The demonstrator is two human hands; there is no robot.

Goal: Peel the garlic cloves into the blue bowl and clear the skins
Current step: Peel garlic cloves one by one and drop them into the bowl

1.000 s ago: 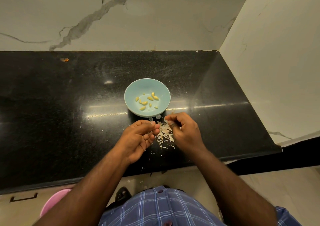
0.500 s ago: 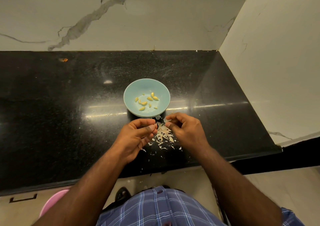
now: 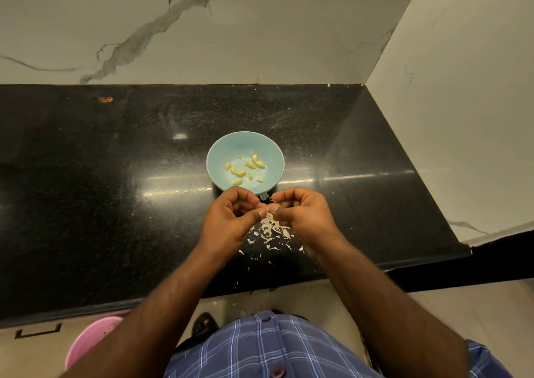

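Just at six o'clock of the round pale-blue bowl [image 3: 245, 149] holding peeled yellow garlic cloves [image 3: 245, 168], the left hand [image 3: 231, 218] and right hand [image 3: 303, 215] meet, each grip pinching one small clove [image 3: 271, 207] above papery white skins [image 3: 271, 230] scattered on the black speckled stone surface [image 3: 115, 175]. No writing is legible.

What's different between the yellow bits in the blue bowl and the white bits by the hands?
The peeled cloves are yellow, plump and whole; the skins are pale, thin, ragged flakes. The cloves lie inside the blue bowl; the skins lie loose on the black counter, below the left hand and right hand, nearer its front edge. The cloves are few; the skins are many small pieces. Both come from the garlic.
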